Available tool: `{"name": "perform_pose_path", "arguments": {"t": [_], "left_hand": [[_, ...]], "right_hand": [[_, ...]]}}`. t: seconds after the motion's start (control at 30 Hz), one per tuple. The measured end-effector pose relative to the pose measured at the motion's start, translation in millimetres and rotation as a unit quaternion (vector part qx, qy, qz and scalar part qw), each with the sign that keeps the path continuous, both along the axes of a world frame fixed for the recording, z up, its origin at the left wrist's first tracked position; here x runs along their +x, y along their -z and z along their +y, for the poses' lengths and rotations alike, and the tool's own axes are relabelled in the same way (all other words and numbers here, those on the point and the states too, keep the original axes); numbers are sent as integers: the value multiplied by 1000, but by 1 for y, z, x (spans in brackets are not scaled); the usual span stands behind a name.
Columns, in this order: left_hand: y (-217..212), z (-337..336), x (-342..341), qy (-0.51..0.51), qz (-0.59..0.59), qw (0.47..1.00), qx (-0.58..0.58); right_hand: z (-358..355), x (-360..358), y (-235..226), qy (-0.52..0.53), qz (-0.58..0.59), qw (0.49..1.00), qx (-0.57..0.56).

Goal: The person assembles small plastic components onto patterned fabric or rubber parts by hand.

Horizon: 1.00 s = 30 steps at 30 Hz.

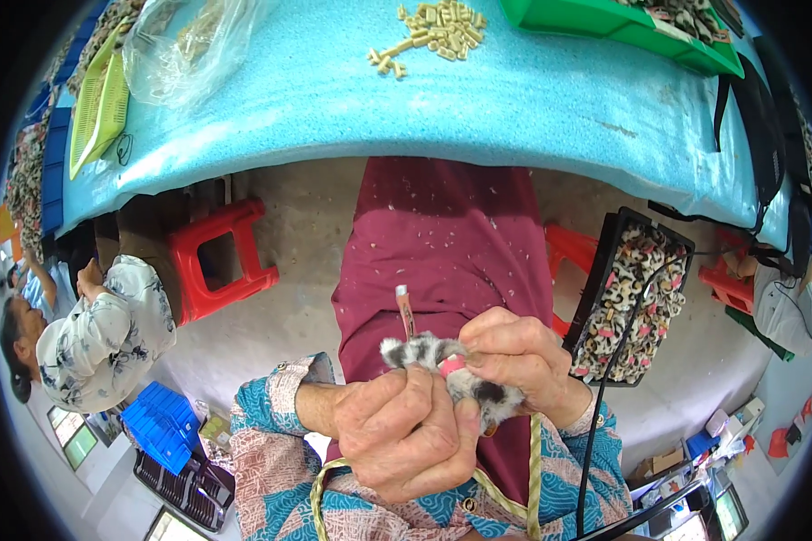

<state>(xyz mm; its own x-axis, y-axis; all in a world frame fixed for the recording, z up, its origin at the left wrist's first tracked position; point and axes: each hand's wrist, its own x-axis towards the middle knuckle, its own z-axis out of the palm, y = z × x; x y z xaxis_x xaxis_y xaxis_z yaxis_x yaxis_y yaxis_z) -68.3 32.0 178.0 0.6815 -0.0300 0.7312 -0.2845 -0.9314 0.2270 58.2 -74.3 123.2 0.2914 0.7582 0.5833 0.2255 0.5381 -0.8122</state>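
Above my lap, both hands hold a small plush animal with white, grey and black fur (492,393) and a pink band (452,365) around it. My left hand (401,435) is closed, its fingers and thumb pinching the fur from the near left side. On the far right side, my right hand (521,359) grips the toy close to the pink band. A narrow pale strip, like a label (405,308), sticks up beyond the plush; I cannot tell whether it is attached. My fingers hide part of the toy.
A maroon apron (442,234) covers my lap. The blue-covered table (289,117) ahead bears beige pieces (444,32), a clear plastic bag (176,54), a yellow-green basket (99,113) and a green bin (604,32). Right stands a black crate of plush pieces (636,311); left, a red stool (226,261) and a seated person (108,334).
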Motion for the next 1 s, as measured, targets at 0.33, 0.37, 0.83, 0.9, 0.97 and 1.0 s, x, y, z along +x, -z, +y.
{"name": "perform_pose_path", "arguments": {"t": [0.33, 0.37, 0.83, 0.9, 0.97, 1.0], "left_hand": [[39, -5, 10, -45, 71, 952, -294], [34, -1, 7, -73, 131, 934, -323], [39, 10, -2, -93, 60, 972, -209], [42, 2, 0, -89, 68, 966, -233], [43, -10, 3, -79, 34, 956, -279], [51, -17, 10, -109, 4, 944, -311]], "right_hand": [[22, 9, 17, 84, 73, 994, 7], [23, 13, 15, 85, 67, 994, 13], [28, 17, 18, 124, -86, 987, -61], [26, 11, 14, 109, -29, 991, -67], [28, 15, 8, 87, 24, 994, -66], [27, 17, 8, 92, 24, 992, -79]]}}
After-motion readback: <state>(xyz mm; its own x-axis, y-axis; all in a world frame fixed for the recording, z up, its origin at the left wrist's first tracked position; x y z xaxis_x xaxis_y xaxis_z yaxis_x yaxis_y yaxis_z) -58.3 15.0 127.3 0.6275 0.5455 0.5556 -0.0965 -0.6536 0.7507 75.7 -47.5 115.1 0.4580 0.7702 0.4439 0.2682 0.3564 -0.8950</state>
